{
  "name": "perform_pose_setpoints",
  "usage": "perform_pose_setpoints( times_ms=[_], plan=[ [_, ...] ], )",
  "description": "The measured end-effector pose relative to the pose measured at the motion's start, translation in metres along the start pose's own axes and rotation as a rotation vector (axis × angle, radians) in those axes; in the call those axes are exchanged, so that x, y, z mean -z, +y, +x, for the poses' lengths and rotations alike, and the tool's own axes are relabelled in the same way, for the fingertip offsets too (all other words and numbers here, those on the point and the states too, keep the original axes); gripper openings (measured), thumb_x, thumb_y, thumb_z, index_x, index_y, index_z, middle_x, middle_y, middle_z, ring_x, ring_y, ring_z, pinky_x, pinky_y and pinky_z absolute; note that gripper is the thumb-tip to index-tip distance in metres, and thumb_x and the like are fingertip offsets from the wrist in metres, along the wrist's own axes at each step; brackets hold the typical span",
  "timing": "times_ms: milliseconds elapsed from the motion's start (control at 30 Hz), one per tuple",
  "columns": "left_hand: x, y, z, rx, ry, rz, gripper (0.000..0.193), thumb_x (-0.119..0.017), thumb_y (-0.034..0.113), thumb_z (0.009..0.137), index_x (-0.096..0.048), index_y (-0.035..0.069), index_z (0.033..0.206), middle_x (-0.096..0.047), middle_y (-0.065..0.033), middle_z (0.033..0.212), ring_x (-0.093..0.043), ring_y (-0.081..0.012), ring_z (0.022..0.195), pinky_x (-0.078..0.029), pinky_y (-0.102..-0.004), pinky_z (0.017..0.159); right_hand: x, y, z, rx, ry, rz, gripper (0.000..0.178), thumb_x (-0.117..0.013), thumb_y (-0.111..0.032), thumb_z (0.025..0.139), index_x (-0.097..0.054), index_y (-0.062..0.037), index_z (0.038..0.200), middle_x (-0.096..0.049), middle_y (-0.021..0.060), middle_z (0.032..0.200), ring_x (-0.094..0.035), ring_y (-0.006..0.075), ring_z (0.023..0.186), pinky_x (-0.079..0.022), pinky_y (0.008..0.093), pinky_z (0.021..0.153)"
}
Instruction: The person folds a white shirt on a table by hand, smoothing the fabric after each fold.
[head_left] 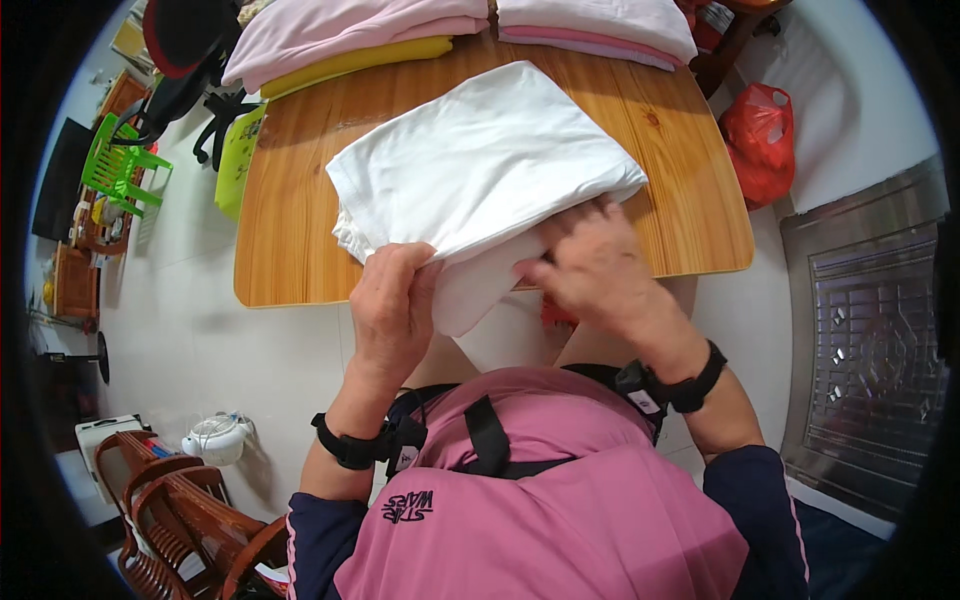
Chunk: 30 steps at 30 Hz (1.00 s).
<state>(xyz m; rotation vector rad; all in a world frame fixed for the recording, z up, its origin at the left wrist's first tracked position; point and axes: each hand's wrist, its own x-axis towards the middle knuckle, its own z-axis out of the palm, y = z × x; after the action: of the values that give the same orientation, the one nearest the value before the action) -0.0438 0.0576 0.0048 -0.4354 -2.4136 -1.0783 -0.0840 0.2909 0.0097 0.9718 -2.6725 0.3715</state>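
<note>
A folded white cloth (480, 150), with layered hems at its left corner, lies near the front of a wooden table (690, 220). One flap (480, 285) droops below its near edge, past the table's front edge. My left hand (393, 305) is closed on that near edge at the left, thumb against bent fingers. At the right, my right hand (600, 260) touches the near edge with its fingers, partly tucked against the cloth and slightly blurred. Its thumb stands apart beside the flap, and I see nothing gripped in it.
At the table's far side are a pink and yellow folded stack (360, 45) and a white, pink and lilac stack (600, 30). A red plastic bag (760, 145) is right of the table. Leftward stand a green chair (118, 165) and wooden chairs (190, 510).
</note>
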Motion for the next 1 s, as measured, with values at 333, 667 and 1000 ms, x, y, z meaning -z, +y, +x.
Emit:
perform_pose_setpoints(
  times_ms=[333, 667, 1000],
  plan=[
    [-0.002, 0.002, 0.001, -0.013, 0.021, 0.009, 0.011, -0.065, 0.000, 0.087, -0.060, 0.002, 0.096, -0.061, -0.0152, 0.083, -0.059, -0.0330, 0.076, -0.047, -0.0381, 0.068, 0.016, 0.033, -0.010, -0.220, 0.004, -0.078, 0.060, -0.054, -0.052, 0.093, -0.064, 0.0037, 0.113, -0.064, 0.0220, 0.110, -0.056, 0.0346, 0.110, -0.038, 0.0428, 0.100],
    [-0.001, 0.000, 0.002, -0.010, -0.004, 0.022, 0.012, -0.064, -0.002, 0.086, -0.060, 0.001, 0.096, -0.061, -0.0159, 0.084, -0.059, -0.0339, 0.077, -0.047, -0.0383, 0.069, 0.003, -0.019, 0.001, 0.053, 0.024, 0.104, 0.067, -0.060, -0.056, 0.087, -0.062, 0.0025, 0.118, -0.061, 0.0221, 0.116, -0.053, 0.0371, 0.115, -0.035, 0.0507, 0.101],
    [0.000, 0.002, 0.001, -0.038, 0.004, 0.034, 0.011, -0.063, -0.003, 0.086, -0.060, 0.000, 0.096, -0.061, -0.0160, 0.084, -0.059, -0.0331, 0.076, -0.047, -0.0379, 0.068, 0.012, 0.041, -0.008, -0.189, -0.093, -0.091, 0.068, -0.048, -0.056, 0.094, -0.064, 0.0064, 0.116, -0.064, 0.0244, 0.114, -0.057, 0.0368, 0.111, -0.037, 0.0455, 0.102]
  ],
)
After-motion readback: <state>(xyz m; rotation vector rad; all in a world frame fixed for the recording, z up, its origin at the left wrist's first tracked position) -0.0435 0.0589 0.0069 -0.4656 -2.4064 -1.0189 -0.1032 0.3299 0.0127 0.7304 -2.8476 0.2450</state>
